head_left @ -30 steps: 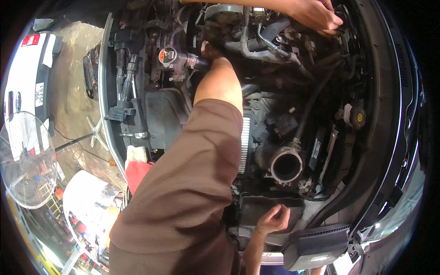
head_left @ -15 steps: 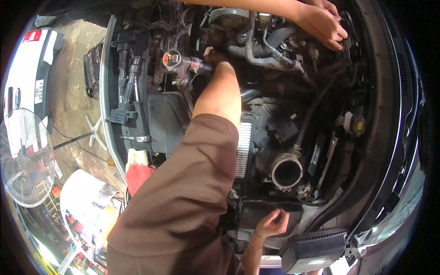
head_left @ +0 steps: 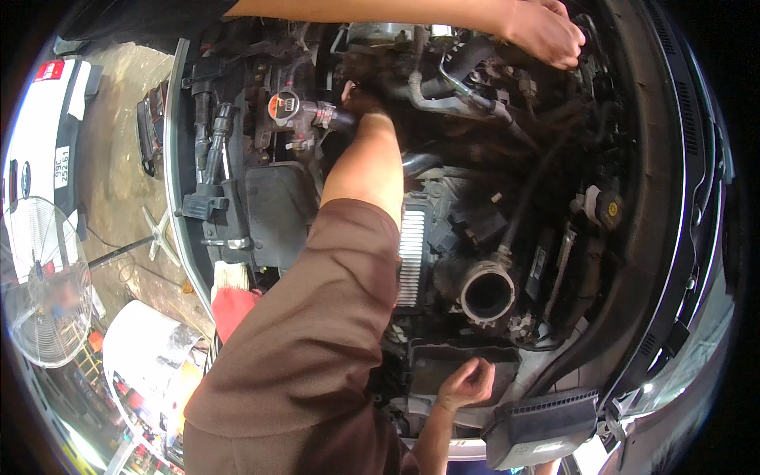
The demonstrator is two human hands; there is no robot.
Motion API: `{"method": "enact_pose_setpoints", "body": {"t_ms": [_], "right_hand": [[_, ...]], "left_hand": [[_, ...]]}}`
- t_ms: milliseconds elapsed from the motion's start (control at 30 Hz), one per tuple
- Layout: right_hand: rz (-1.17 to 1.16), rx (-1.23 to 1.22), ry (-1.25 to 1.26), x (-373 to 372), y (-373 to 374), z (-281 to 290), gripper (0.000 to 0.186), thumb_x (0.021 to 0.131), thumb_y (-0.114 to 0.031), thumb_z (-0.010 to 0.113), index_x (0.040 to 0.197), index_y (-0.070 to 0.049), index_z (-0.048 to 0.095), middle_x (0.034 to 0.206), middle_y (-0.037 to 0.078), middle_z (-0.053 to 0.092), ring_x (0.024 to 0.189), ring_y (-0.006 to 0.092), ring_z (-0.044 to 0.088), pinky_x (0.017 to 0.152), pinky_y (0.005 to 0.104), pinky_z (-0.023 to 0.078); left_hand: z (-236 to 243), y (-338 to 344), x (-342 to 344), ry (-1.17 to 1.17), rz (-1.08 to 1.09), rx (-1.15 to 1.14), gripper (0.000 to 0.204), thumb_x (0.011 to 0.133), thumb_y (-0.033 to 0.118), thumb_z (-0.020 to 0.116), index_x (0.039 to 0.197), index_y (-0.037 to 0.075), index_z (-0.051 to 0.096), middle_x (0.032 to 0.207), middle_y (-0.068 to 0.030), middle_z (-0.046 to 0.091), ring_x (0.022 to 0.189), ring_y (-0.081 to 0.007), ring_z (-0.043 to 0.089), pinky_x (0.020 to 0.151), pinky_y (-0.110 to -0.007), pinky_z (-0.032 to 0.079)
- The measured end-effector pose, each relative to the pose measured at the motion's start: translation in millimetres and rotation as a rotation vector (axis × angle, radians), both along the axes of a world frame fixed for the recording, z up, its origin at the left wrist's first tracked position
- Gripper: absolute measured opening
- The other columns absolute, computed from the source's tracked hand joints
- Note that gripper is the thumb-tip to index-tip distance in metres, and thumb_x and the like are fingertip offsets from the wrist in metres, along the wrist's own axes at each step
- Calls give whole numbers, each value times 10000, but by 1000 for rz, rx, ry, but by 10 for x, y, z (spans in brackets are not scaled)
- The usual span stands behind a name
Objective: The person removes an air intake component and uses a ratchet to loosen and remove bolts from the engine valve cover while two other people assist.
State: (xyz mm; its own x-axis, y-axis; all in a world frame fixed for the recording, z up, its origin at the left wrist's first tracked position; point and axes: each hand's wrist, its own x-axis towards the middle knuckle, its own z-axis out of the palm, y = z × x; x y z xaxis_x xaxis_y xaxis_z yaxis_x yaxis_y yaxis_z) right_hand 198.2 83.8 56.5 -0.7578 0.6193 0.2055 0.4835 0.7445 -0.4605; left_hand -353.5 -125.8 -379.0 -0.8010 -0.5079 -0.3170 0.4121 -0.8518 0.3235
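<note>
My left arm in a brown sleeve reaches deep into the engine bay. My left hand is down in shadow beside a dark hose; a finger shows, but the rest is hidden. To its left sits a plastic fitting with a round orange-and-white top. My right hand is closed, fingers curled to the thumb, above a black open-topped box; anything inside it is hidden. At the far edge, a co-worker's hand works among engine parts near the windshield side.
An open round intake duct and a finned metal-edged unit lie right of my arm. Ignition coils and a ratchet-like tool rest along the front edge. A black filter cover stands near. Left are a fan and white car.
The whole view has shifted slightly, so the engine parts sit a little farther left. My left hand stays deep in the bay, and my right hand remains curled over the box.
</note>
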Motion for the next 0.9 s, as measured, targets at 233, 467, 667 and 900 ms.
{"method": "enact_pose_setpoints", "body": {"t_ms": [233,467,667,900], "right_hand": [[-14,-34,-37,-3,-12,44,173,958,-50,622,820,56,615,723,163,550,602,328,521,561,430,399],[27,-11,56,-18,8,-5,143,937,-47,618,815,27,619,663,125,474,535,281,456,502,415,314],[12,-16,21,3,13,-27,134,931,-45,620,821,30,617,667,130,479,542,285,462,504,419,316],[10,-10,0,-21,-11,7,153,946,-47,623,824,45,625,698,138,519,572,291,500,525,411,353]], "left_hand": [[-314,2,-63,-146,331,-818,299,876,141,589,1008,-66,760,961,-211,744,839,-340,728,806,-459,630],[-683,-53,-265,51,269,-526,321,869,150,606,1032,-82,757,1009,-252,743,886,-373,732,831,-494,634],[-156,76,-91,-244,249,-279,337,874,158,606,1075,-67,756,1039,-256,744,900,-379,724,899,-467,617],[-31,1,-78,28,54,-99,300,882,145,577,1045,-26,761,1026,-196,751,857,-325,711,836,-389,591]]}}
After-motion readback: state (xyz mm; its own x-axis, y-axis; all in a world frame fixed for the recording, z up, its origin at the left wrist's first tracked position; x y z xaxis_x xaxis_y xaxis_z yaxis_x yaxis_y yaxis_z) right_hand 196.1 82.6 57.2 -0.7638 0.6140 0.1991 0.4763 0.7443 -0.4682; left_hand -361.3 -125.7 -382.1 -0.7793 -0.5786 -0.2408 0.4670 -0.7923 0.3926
